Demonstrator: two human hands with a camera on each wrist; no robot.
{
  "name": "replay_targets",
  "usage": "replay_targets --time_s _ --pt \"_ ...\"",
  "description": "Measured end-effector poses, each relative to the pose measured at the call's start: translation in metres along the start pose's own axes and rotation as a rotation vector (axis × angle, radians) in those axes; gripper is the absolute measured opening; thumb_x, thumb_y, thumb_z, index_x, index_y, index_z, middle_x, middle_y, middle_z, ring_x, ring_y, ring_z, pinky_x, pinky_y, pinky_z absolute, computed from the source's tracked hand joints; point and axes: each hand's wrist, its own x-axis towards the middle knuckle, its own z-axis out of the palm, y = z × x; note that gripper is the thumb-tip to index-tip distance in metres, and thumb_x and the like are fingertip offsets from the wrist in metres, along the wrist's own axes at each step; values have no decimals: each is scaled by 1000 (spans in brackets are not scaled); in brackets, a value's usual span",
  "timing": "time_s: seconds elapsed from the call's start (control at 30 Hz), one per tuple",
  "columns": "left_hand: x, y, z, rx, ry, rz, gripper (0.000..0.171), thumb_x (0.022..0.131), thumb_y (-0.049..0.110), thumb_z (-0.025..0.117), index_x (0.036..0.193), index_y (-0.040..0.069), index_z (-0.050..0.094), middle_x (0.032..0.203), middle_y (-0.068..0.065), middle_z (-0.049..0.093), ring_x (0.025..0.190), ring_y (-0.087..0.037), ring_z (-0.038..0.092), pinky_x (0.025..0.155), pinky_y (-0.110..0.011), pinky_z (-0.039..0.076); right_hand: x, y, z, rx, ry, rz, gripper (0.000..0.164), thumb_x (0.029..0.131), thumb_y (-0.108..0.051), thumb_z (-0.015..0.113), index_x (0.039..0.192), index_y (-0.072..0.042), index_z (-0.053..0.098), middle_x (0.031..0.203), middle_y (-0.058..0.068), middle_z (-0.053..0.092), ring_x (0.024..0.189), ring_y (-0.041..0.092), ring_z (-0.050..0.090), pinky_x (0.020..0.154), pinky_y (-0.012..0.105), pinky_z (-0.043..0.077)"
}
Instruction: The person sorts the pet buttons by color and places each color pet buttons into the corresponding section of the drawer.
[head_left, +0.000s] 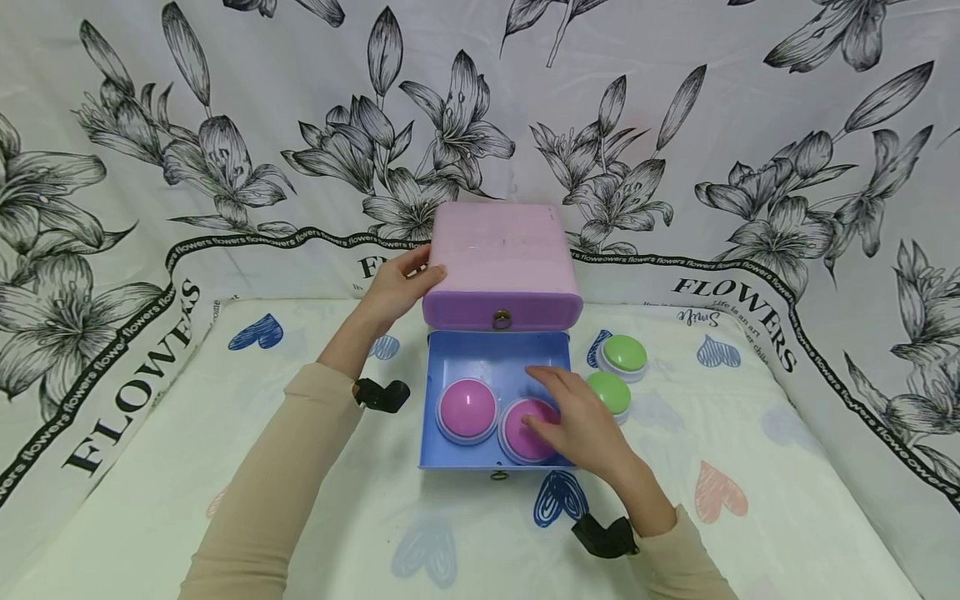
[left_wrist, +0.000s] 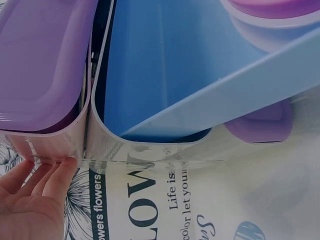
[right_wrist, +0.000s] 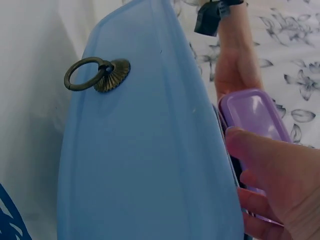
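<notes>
A pink box with a purple drawer front (head_left: 502, 310) has its blue drawer (head_left: 442, 350) pulled out below. My left hand (head_left: 401, 292) rests against the box's left side; in the left wrist view its fingers (left_wrist: 60, 180) press straight against the wall. Inside the drawer lie two round pots with pink lids, the left pot (head_left: 467, 408) and the right pot (head_left: 517, 429). My right hand (head_left: 585, 417) reaches over the drawer's right edge, fingers apart, its thumb overlapping the right pot's lid. The right wrist view shows the drawer's blue front with its ring pull (right_wrist: 85, 74).
Two pots with green lids, a far one (head_left: 624, 353) and a nearer one (head_left: 609, 392), stand on the cloth just right of the drawer. Behind the box hangs a white flower-print cloth (head_left: 337, 67). A heart-patterned cloth (head_left: 330, 533) covers the surface.
</notes>
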Motion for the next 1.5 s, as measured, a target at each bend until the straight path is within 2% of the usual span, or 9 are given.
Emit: replay_targets --time_s 0.2,0.33,0.47,0.7,0.9,1.0,1.1,1.3,1.5 --pt "0 1 1 7 -2 7 62 90 22 59 144 7 32 146 -11 35 131 -25 37 102 -39 40 -5 -6 -3 99 35 -29 50 78 -25 74 123 -13 58 124 -1 56 115 17 52 94 35 47" --pt "2 -2 0 8 -5 10 62 90 23 59 144 7 31 145 -11 35 130 -26 38 102 -39 39 -12 -10 -5 223 37 -48 48 78 -18 74 122 -16 58 122 -4 58 113 14 54 90 33 49" --pt "10 -11 -2 -8 0 13 63 89 25 60 143 9 33 144 -10 37 129 -25 40 102 -40 39 -21 -13 -6 343 25 -79 45 78 -13 74 120 -14 59 118 -3 60 103 15 58 82 32 53" --pt "18 -23 -3 12 20 17 64 88 32 62 143 15 35 144 -5 38 129 -21 40 102 -38 40 -41 -19 -4 479 -5 -117 36 80 -8 72 114 -12 62 106 1 65 86 13 62 72 25 54" --pt "14 -17 -3 13 11 1 65 89 29 61 144 13 32 146 -8 35 131 -24 38 103 -40 38 -58 -25 3 594 -44 -193 33 80 -3 69 113 -6 61 100 5 65 84 11 63 65 20 54" --pt "7 -9 -2 14 1 -3 64 90 26 60 144 9 31 146 -10 34 131 -26 37 103 -41 38 -64 -28 12 608 -62 -200 31 83 -7 68 113 -8 61 96 1 66 78 5 62 60 18 52" --pt "1 -1 -1 23 -4 -2 63 91 24 58 144 8 30 146 -11 34 131 -26 37 103 -41 38 -71 -31 23 643 -114 -139 28 85 -10 66 113 -11 62 93 1 68 74 3 62 57 18 51" --pt "-3 2 1 25 -4 -2 62 91 24 57 145 8 30 146 -10 33 131 -26 37 103 -41 38 -80 -29 44 674 -236 76 25 87 -18 65 109 -9 65 90 2 70 73 1 62 58 20 52" --pt "-3 2 1 17 -5 0 62 91 23 58 144 8 30 146 -11 34 131 -26 37 103 -41 38 -81 -28 56 640 -276 203 27 87 -24 64 108 -8 66 88 -3 70 76 1 64 63 19 53"
